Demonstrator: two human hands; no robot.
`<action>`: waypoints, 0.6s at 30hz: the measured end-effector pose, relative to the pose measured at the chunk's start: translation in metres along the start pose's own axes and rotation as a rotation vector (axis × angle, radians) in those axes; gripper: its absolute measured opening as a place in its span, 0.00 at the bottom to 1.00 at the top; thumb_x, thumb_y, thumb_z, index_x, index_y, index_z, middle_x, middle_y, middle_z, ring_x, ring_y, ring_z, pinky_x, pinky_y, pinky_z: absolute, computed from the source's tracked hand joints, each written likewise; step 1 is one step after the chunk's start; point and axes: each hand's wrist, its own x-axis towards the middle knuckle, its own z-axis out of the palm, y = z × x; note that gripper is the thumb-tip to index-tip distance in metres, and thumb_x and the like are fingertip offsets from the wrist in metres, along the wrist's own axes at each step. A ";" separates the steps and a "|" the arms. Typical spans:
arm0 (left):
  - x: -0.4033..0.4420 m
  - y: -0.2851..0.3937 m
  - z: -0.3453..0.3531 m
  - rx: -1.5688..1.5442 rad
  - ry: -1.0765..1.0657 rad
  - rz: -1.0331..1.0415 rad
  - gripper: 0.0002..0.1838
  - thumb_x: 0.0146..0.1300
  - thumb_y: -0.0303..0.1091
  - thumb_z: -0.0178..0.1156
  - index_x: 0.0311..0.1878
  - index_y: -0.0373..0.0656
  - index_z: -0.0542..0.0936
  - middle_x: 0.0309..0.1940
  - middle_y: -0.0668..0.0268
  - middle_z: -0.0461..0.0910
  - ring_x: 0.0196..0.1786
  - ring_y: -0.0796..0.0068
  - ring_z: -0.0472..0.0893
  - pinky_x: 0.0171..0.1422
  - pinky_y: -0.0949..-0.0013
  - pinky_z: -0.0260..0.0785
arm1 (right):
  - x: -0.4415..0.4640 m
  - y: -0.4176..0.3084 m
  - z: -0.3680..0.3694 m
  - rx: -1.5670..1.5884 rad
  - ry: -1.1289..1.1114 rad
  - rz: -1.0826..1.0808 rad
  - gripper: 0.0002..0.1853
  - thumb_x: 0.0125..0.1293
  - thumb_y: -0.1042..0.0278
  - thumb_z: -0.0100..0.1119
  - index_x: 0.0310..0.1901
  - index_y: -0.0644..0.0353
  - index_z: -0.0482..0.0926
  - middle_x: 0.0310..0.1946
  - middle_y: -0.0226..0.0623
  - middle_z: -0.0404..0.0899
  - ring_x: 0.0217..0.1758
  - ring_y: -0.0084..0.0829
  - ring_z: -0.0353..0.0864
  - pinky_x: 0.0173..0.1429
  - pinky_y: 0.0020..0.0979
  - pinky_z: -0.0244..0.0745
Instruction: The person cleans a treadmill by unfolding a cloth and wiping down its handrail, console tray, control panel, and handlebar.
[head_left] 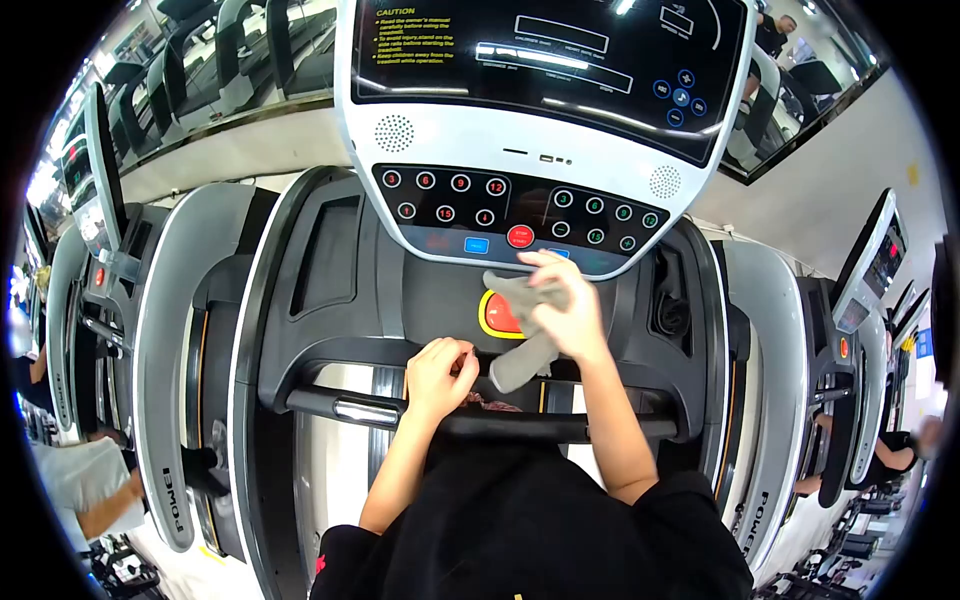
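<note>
Grey cloth: partly covering the yellow-ringed button from my view.
Right hand: I'm gripping the cloth, right of the button.
Left hand: curling, below-left of it; whether holding anything, I cannot tell.
Care: avoiding pressing the button seems wise.

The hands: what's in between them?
Between the left hand and right hand, the head view shows grey cloth, held by the right, and a partly covered red button.
</note>
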 end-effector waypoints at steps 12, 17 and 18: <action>0.012 0.003 0.000 0.074 -0.079 0.094 0.03 0.50 0.28 0.61 0.27 0.42 0.76 0.19 0.67 0.75 0.24 0.69 0.76 0.28 0.68 0.68 | 0.008 -0.040 0.015 -0.345 -0.374 0.196 0.14 0.64 0.59 0.48 0.42 0.62 0.70 0.30 0.48 0.74 0.32 0.47 0.79 0.35 0.41 0.77; 0.018 -0.004 -0.002 0.068 -0.066 -0.018 0.03 0.50 0.28 0.61 0.28 0.41 0.77 0.19 0.65 0.75 0.22 0.69 0.76 0.28 0.68 0.68 | 0.008 -0.026 0.036 -0.669 -0.345 0.082 0.14 0.58 0.64 0.53 0.39 0.64 0.63 0.34 0.50 0.71 0.31 0.51 0.78 0.31 0.45 0.75; 0.017 -0.005 -0.002 0.013 -0.063 -0.057 0.03 0.50 0.28 0.61 0.28 0.41 0.78 0.19 0.65 0.75 0.22 0.69 0.76 0.27 0.68 0.68 | 0.020 -0.022 0.027 -0.657 -0.230 0.156 0.14 0.58 0.65 0.53 0.40 0.64 0.63 0.35 0.51 0.70 0.30 0.51 0.78 0.31 0.45 0.75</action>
